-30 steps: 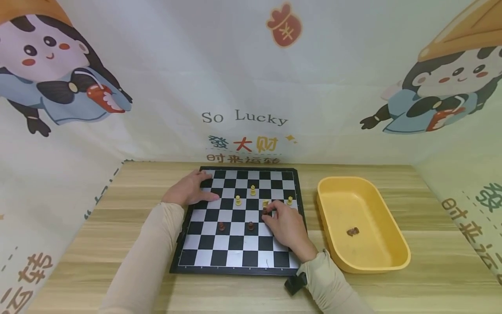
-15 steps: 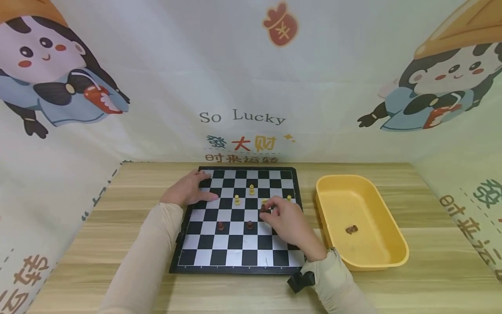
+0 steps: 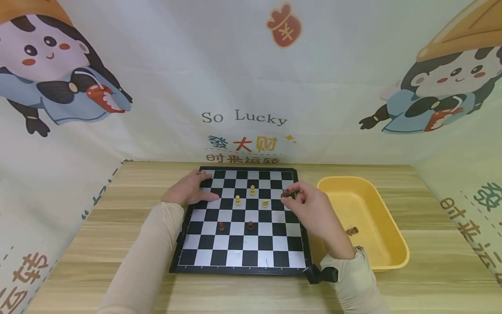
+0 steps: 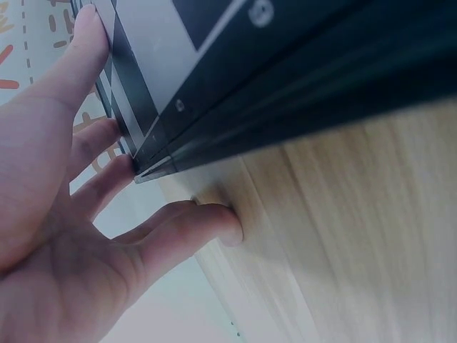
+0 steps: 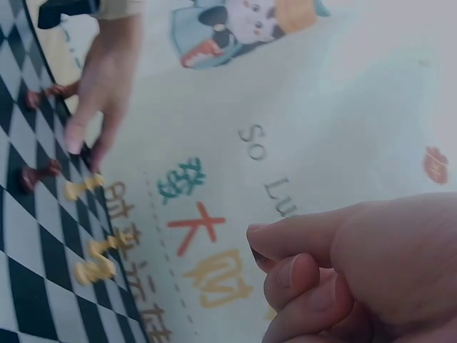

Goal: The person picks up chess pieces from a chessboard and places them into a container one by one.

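Note:
My right hand [image 3: 313, 209] pinches a dark brown chess piece [image 3: 284, 193] between thumb and fingertips, over the right edge of the chessboard [image 3: 239, 257]. In the right wrist view the fingers hide most of that piece. My left hand [image 3: 187, 188] lies at the board's far left corner, fingers spread; the left wrist view has the thumb [image 4: 89, 39] on the board and some fingertips on the table. Two brown pieces, one left [image 3: 221, 226] and one right [image 3: 250, 225], stand on the near half. Several yellow pieces [image 3: 252, 190] stand farther back, one partly behind my right hand.
A yellow plastic tray [image 3: 401, 257] stands on the wooden table [image 3: 129, 192] right of the board, with brown pieces [image 3: 352, 231] lying in it. My right forearm overlaps its left side. A printed cloth wall [image 3: 251, 83] rises behind the table.
My right hand has carried the brown piece from beside a yellow piece to the board's right edge, up and to the right. My left hand has stayed in place.

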Action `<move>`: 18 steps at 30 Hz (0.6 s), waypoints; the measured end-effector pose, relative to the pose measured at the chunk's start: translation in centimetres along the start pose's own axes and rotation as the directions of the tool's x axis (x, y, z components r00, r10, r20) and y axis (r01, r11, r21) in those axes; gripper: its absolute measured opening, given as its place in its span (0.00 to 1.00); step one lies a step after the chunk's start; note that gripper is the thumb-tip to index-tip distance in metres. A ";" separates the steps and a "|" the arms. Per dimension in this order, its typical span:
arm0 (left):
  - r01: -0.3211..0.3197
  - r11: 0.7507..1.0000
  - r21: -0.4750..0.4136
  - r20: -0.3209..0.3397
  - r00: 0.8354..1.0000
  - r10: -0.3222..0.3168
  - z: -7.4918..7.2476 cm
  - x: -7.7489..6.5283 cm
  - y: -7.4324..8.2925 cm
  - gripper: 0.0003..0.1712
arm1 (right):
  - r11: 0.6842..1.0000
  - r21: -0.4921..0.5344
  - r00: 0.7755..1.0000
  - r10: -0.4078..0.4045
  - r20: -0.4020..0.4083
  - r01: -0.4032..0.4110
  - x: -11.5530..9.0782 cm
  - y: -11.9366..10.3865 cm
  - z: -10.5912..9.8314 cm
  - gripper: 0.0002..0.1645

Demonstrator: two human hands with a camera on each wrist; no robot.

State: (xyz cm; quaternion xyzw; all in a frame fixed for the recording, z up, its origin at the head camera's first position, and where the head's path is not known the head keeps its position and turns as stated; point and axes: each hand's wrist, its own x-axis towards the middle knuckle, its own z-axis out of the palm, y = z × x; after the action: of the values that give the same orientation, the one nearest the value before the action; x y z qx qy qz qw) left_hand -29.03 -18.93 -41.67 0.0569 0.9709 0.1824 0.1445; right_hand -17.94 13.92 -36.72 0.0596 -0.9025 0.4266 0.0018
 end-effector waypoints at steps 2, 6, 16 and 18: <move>-0.001 1.000 0.002 0.000 1.000 0.001 0.0 0.0 0.0 0.53 | 1.000 0.006 1.000 0.010 -0.010 -0.009 0.0 0.1 -0.6 0.15; 0.003 1.000 -0.002 0.001 1.000 -0.003 0.0 0.0 -0.1 0.52 | 0.999 0.016 0.999 0.031 -0.029 -0.031 0.0 0.4 -1.7 0.15; 0.005 1.000 0.001 0.000 1.000 -0.005 0.0 0.1 -0.1 0.52 | 0.998 -0.004 0.994 0.060 -0.095 -0.061 -0.3 1.5 -4.2 0.17; 0.005 1.000 0.001 -0.002 1.000 -0.005 0.0 0.1 -0.2 0.52 | 0.996 -0.004 0.992 0.086 -0.096 -0.086 -0.4 1.7 -4.8 0.18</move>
State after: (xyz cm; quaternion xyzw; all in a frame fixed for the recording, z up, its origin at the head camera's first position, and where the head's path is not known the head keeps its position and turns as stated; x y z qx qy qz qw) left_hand -29.12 -19.07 -41.75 0.0544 0.9713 0.1814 0.1441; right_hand -18.01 18.75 -35.02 0.0001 -0.9047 0.4252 0.0271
